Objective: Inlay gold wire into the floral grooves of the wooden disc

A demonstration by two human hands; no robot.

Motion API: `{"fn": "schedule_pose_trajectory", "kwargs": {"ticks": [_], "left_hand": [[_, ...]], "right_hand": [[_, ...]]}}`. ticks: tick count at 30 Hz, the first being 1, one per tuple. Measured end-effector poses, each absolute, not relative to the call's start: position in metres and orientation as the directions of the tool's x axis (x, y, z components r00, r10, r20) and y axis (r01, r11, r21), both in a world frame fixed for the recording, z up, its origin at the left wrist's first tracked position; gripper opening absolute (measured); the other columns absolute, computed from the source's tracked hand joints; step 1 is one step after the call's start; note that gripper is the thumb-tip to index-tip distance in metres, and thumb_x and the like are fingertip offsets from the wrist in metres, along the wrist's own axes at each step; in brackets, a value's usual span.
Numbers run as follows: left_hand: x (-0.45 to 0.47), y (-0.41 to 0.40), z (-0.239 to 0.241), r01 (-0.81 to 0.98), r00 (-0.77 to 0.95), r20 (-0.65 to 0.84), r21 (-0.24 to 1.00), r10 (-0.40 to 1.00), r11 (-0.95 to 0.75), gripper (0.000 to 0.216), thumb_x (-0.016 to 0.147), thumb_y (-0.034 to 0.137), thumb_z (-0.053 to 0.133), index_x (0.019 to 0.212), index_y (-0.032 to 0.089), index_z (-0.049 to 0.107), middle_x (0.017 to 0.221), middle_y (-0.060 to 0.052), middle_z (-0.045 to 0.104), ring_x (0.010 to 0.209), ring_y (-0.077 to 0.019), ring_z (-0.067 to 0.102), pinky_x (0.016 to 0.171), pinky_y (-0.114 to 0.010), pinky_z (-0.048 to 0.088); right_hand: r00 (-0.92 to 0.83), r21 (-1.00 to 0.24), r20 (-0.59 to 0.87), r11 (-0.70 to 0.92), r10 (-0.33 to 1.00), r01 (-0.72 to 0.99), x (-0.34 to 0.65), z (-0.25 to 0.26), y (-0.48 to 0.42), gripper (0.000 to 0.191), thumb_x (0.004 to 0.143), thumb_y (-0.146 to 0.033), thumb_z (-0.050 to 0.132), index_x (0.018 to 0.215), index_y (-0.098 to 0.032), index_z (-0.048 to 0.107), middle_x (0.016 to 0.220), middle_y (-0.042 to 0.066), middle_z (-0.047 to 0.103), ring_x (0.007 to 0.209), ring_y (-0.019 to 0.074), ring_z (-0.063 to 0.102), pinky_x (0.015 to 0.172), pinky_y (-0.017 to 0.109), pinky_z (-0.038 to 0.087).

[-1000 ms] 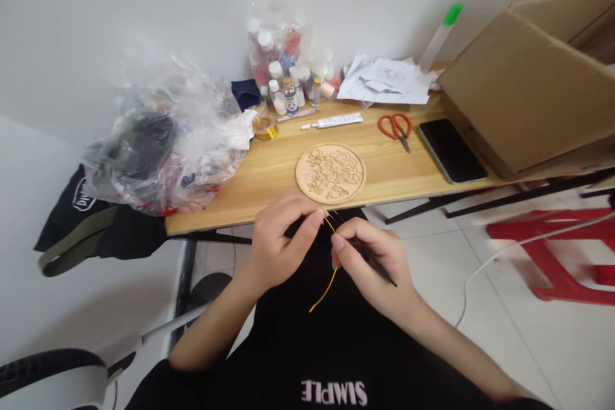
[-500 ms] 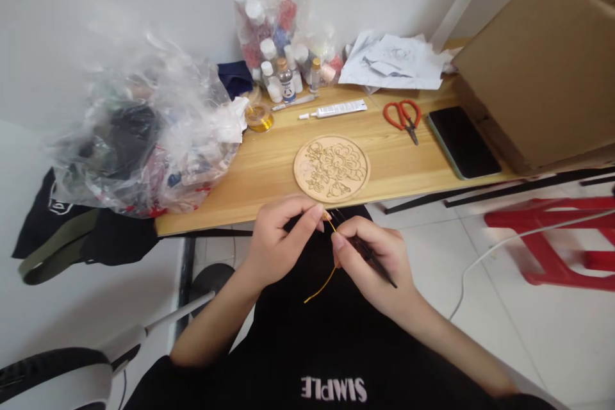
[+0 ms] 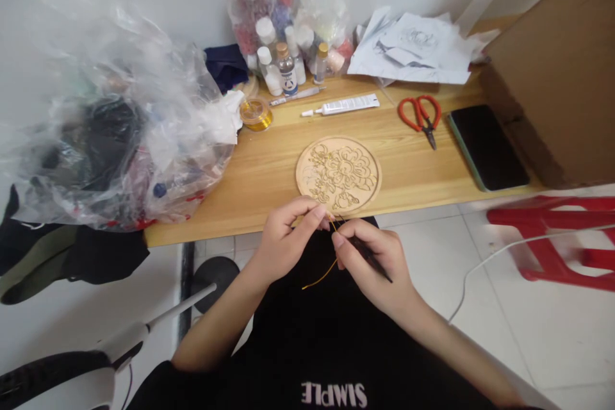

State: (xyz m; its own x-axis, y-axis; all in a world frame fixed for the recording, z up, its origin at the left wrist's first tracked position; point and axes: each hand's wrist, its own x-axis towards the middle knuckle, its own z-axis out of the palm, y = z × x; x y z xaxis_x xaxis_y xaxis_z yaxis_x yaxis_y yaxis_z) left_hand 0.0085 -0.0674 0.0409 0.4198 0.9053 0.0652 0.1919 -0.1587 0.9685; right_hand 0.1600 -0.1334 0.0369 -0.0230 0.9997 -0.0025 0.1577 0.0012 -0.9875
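My left hand (image 3: 291, 240) is closed in a pinch on one end of a thin gold wire (image 3: 323, 276), just in front of the table edge. My right hand (image 3: 375, 256) grips black tweezers (image 3: 373, 261), whose thin tips point up toward the left fingertips. The same wire runs past the right thumb and forefinger, and its loose tail curves down to the left over the black shirt. Beyond the fingertips, a round wooden plaque (image 3: 312, 171) with a flower pattern outlined in gold lies on the table. Fingers hide the wire's pinched end.
On the wooden table (image 3: 259, 166) lie a wire spool (image 3: 256, 115), a white tube (image 3: 348, 104), red-handled pliers (image 3: 423, 116) and a phone (image 3: 489, 147). Small bottles (image 3: 287, 70) and papers (image 3: 413, 51) stand behind. A plastic bag (image 3: 177, 122) is left, a cardboard box (image 3: 562, 77) right.
The view has shifted closer to the table, so its objects appear larger and more spread out. Both hands keep their hold, and the wire's loose tail sits slightly higher.
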Motion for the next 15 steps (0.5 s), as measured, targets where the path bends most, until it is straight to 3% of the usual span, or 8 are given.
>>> {"fn": "schedule_pose_trajectory", "kwargs": {"ticks": [3, 6, 8, 11, 15], "left_hand": [[0.001, -0.058, 0.029, 0.346, 0.44, 0.153, 0.881, 0.885, -0.324, 0.021, 0.096, 0.027, 0.048, 0.097, 0.017, 0.066, 0.092, -0.005, 0.07, 0.086, -0.0145, 0.066, 0.079, -0.028, 0.054], [-0.012, -0.045, 0.014, 0.584, 0.467, 0.343, 0.572, 0.815, -0.575, 0.026, 0.094, 0.028, 0.051, 0.115, 0.015, 0.061, 0.113, -0.012, 0.067, 0.108, -0.0237, 0.062, 0.095, -0.042, 0.049], [-0.021, -0.036, 0.003, 0.634, 0.566, 0.362, 0.383, 0.741, -0.672, 0.035, 0.093, 0.03, 0.053, 0.124, 0.014, 0.055, 0.127, -0.016, 0.061, 0.12, -0.0287, 0.056, 0.099, -0.047, 0.047], [-0.029, -0.031, -0.008, 0.617, 0.661, 0.325, 0.279, 0.677, -0.736, 0.044, 0.094, 0.031, 0.05, 0.134, 0.011, 0.046, 0.134, -0.019, 0.055, 0.125, -0.0293, 0.053, 0.101, -0.046, 0.047], [-0.024, -0.045, -0.013, 0.665, 0.652, 0.311, 0.202, 0.691, -0.719, 0.046, 0.095, 0.028, 0.047, 0.138, 0.011, 0.042, 0.134, -0.02, 0.055, 0.126, -0.0301, 0.052, 0.103, -0.047, 0.045]], "right_hand": [[0.008, -0.981, -0.056, -0.056, 0.998, 0.185, 0.163, 0.03, -0.126, 0.024, 0.091, -0.025, 0.052, 0.068, -0.019, 0.052, 0.055, -0.006, 0.047, 0.05, 0.007, 0.042, 0.05, 0.021, 0.034], [0.034, -0.972, -0.094, -0.099, 0.995, 0.212, 0.169, 0.024, -0.12, 0.026, 0.092, -0.026, 0.051, 0.066, -0.019, 0.052, 0.055, -0.005, 0.048, 0.052, 0.0078, 0.044, 0.052, 0.021, 0.035], [0.043, -0.965, -0.112, -0.119, 0.993, 0.233, 0.173, 0.022, -0.116, 0.029, 0.092, -0.028, 0.049, 0.064, -0.019, 0.05, 0.055, -0.005, 0.048, 0.053, 0.0081, 0.044, 0.053, 0.021, 0.036], [0.055, -0.956, -0.135, -0.145, 0.989, 0.254, 0.178, 0.023, -0.11, 0.033, 0.094, -0.031, 0.048, 0.063, -0.019, 0.049, 0.054, -0.005, 0.049, 0.052, 0.0083, 0.045, 0.053, 0.021, 0.036], [0.066, -0.957, -0.117, -0.13, 0.991, 0.26, 0.186, 0.023, -0.103, 0.036, 0.095, -0.034, 0.047, 0.063, -0.019, 0.049, 0.052, -0.005, 0.049, 0.05, 0.0082, 0.046, 0.052, 0.021, 0.036]]}}
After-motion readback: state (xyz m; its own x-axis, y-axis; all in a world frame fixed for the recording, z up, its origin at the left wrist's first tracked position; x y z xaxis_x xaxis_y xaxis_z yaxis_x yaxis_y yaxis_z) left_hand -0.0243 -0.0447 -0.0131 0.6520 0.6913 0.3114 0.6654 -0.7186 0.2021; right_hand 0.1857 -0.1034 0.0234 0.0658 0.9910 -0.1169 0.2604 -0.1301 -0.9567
